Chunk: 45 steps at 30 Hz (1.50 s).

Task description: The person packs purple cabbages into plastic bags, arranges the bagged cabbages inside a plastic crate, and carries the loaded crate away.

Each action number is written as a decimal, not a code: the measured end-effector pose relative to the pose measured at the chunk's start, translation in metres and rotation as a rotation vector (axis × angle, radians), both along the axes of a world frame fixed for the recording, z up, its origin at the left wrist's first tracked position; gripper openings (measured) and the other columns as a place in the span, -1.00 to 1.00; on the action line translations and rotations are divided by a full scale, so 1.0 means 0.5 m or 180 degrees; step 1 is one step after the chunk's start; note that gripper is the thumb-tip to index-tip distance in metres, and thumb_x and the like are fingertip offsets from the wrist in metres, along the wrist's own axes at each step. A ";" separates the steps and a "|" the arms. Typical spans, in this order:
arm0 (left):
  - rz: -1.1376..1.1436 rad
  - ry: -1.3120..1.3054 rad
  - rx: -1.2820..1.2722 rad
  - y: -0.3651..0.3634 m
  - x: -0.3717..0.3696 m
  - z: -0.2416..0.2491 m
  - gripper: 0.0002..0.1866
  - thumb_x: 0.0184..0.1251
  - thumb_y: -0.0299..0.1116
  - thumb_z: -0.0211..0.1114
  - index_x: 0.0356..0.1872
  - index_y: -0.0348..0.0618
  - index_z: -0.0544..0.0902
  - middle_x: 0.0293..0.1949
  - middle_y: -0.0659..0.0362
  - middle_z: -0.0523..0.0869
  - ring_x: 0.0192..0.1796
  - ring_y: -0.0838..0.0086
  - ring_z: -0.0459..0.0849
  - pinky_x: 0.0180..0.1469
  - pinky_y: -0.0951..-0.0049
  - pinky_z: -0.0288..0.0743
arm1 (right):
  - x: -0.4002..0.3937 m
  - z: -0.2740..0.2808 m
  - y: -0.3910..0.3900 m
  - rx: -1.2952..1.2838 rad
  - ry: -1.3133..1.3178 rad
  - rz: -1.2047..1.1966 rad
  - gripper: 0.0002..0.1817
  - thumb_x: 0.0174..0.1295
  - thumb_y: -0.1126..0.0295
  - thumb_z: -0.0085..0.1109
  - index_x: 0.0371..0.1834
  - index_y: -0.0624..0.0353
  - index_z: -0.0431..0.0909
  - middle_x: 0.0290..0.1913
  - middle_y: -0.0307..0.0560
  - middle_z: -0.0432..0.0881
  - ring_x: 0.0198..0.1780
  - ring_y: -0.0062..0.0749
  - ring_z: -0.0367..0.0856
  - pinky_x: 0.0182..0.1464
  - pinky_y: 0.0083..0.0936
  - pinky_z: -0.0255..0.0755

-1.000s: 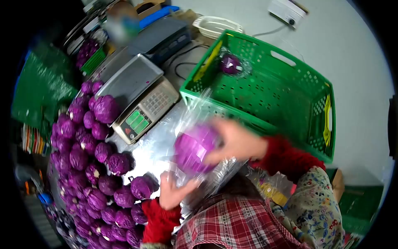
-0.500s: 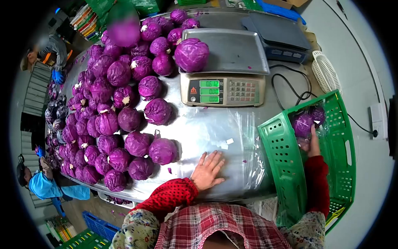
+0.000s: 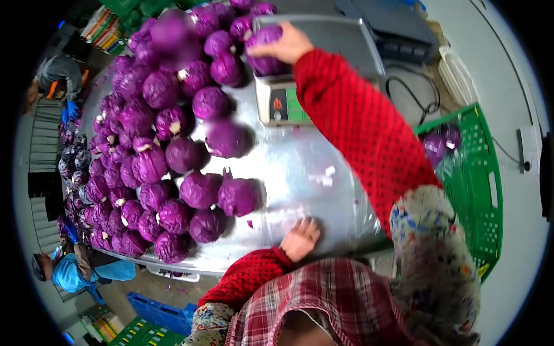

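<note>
My right hand [image 3: 284, 46] is wrapped over a purple cabbage [image 3: 266, 36] on the metal pan of the scale [image 3: 340, 43]. The right sleeve covers most of the scale's keypad and display. Near the table's front edge my left hand [image 3: 300, 237] rests on clear plastic bags [image 3: 340, 202] with its fingers curled; whether it grips the plastic is hidden. Many purple cabbages [image 3: 199, 189] cover the left side of the metal table. Bagged cabbages [image 3: 441, 143] lie in the far end of the green crate [image 3: 495, 190] at the right.
A second scale [image 3: 395, 29] and a white basket [image 3: 459, 75] stand at the back right, with a black cable between scale and crate. Two people work at the far left, one in a blue apron [image 3: 69, 274]. A blue crate [image 3: 158, 311] is on the floor.
My right hand has left the green crate and moved up and left onto the cabbage on the scale. My left hand has curled its fingers and shifted slightly right. The view has shifted a little.
</note>
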<state>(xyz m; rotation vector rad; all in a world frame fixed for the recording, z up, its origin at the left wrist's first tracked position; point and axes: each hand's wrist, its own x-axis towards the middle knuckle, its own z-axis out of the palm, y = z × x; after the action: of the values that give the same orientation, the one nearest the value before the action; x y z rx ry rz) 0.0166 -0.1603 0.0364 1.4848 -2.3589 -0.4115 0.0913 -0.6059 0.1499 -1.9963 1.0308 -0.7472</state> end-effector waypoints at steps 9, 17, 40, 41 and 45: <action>0.0424 0.0161 -0.0172 0.029 0.008 -0.031 -0.82 0.17 -0.39 0.22 -0.22 -0.21 0.62 0.26 -0.20 0.50 0.35 -0.16 0.45 0.32 -0.22 0.34 | -0.270 0.088 0.298 0.2432 -0.2810 -0.0164 -0.44 0.29 0.07 0.23 0.25 0.19 0.48 0.14 -0.05 0.64 0.11 -0.21 0.65 0.18 -0.16 0.52; 0.0345 0.0501 -0.0333 -0.021 -0.015 0.031 -0.67 0.11 -0.29 0.41 -0.24 -0.35 0.59 0.15 -0.18 0.59 0.22 -0.04 0.58 0.16 0.07 0.60 | -0.714 -0.094 0.698 0.2799 -0.3713 -0.0421 -0.15 0.32 -0.30 -0.02 0.42 0.20 0.28 0.36 0.09 0.43 0.36 -0.03 0.42 0.42 -0.01 0.28; 0.0453 -0.0032 0.0092 -0.007 -0.018 -0.006 -0.76 -0.02 -0.42 0.33 -0.24 -0.08 0.67 -0.42 0.08 0.63 -0.34 0.15 0.67 -0.35 0.14 0.57 | -0.696 -0.119 0.851 0.3885 -0.3787 0.0340 0.14 0.15 -0.58 -0.24 0.49 0.26 0.12 0.43 0.43 0.20 0.18 0.17 0.56 0.00 0.01 0.66; 0.0458 -0.0010 0.0085 -0.008 -0.028 0.010 -0.76 -0.02 -0.42 0.33 -0.24 -0.08 0.67 -0.42 0.08 0.63 -0.34 0.15 0.67 -0.35 0.14 0.57 | -0.679 -0.116 0.851 0.3914 -0.3961 0.0575 0.17 0.15 -0.59 -0.27 0.52 0.24 0.06 0.45 0.42 0.17 0.19 0.17 0.55 -0.02 0.04 0.66; 0.0583 0.0519 0.0069 -0.010 -0.045 0.093 -0.70 0.01 -0.46 0.28 -0.15 -0.02 0.69 -0.39 0.09 0.59 -0.40 0.15 0.66 -0.37 0.15 0.58 | -0.654 -0.141 0.836 0.3533 -0.3105 -0.0068 -0.02 0.17 -0.45 -0.12 0.32 0.28 0.39 0.22 0.29 0.53 0.22 0.02 0.57 0.22 -0.07 0.54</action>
<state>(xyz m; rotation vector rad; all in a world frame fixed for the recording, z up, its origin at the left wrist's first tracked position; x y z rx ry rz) -0.0061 -0.1654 0.0827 1.5962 -2.0795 -0.4927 -0.2358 -0.1881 0.0795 -0.5316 0.6017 -0.7643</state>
